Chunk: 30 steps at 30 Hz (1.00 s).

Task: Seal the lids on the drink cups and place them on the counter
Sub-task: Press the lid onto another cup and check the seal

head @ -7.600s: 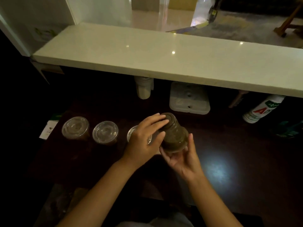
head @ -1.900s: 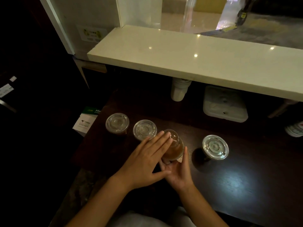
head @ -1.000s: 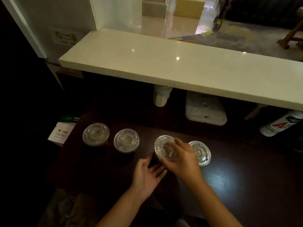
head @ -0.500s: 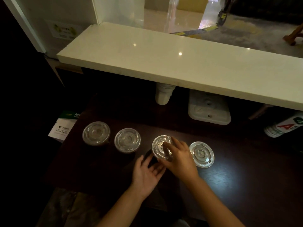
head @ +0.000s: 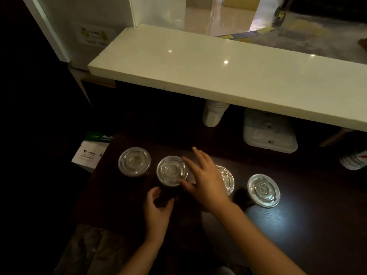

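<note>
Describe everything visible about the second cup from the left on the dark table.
The second cup stands upright on the dark table, capped by a clear plastic lid with raised rings. Its body is in shadow and looks dark. The left hand curls at its near side; the right hand reaches over its right edge. Whether either touches it is unclear.

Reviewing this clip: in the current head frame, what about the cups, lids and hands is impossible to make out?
- Third cup, head view: the right hand covers most of its lid, so its seal cannot be judged.
- Second cup: body lost in shadow; whether the left hand touches it is unclear.
- Right hand: motion-blurred fingers.
- Drink levels: too dark to see.
- Bottle: cut by the right edge.
</note>
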Each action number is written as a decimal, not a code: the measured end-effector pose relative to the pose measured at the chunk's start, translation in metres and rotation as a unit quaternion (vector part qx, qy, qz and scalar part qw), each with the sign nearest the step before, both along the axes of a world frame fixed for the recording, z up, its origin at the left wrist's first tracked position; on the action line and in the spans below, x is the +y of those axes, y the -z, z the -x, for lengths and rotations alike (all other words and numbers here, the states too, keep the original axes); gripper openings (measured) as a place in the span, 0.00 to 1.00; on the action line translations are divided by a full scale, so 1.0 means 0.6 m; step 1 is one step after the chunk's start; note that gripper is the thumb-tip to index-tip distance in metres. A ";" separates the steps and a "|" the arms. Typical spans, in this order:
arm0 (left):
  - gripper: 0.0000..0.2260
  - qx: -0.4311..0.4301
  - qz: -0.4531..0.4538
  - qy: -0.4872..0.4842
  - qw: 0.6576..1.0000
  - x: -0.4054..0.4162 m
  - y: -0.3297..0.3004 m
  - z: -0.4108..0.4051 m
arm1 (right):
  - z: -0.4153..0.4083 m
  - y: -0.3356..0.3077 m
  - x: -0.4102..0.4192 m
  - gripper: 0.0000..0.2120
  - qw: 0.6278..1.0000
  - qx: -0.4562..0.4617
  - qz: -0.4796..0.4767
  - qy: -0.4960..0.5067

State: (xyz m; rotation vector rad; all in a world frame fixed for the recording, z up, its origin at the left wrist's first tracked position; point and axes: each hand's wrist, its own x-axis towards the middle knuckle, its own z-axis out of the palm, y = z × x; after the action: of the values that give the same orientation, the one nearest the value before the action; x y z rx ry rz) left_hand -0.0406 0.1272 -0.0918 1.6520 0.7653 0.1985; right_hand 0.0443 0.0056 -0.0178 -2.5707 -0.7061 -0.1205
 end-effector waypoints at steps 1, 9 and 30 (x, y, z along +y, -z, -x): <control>0.24 0.004 -0.019 0.023 1.000 0.010 0.008 -0.008 | -0.003 0.005 0.017 0.28 1.000 0.016 0.011 -0.021; 0.20 -0.049 -0.112 0.163 0.979 0.064 0.022 -0.060 | 0.006 0.021 0.047 0.31 0.990 0.139 0.000 0.006; 0.22 -0.098 -0.148 0.301 0.937 0.094 0.039 0.097 | 0.163 0.056 0.104 0.24 0.985 0.056 0.151 0.065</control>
State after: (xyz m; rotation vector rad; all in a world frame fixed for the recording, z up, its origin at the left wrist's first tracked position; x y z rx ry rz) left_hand -0.0987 0.1836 -0.1152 2.0399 0.0542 0.0395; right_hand -0.0536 0.0679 -0.0514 -2.8853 -0.5483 0.0975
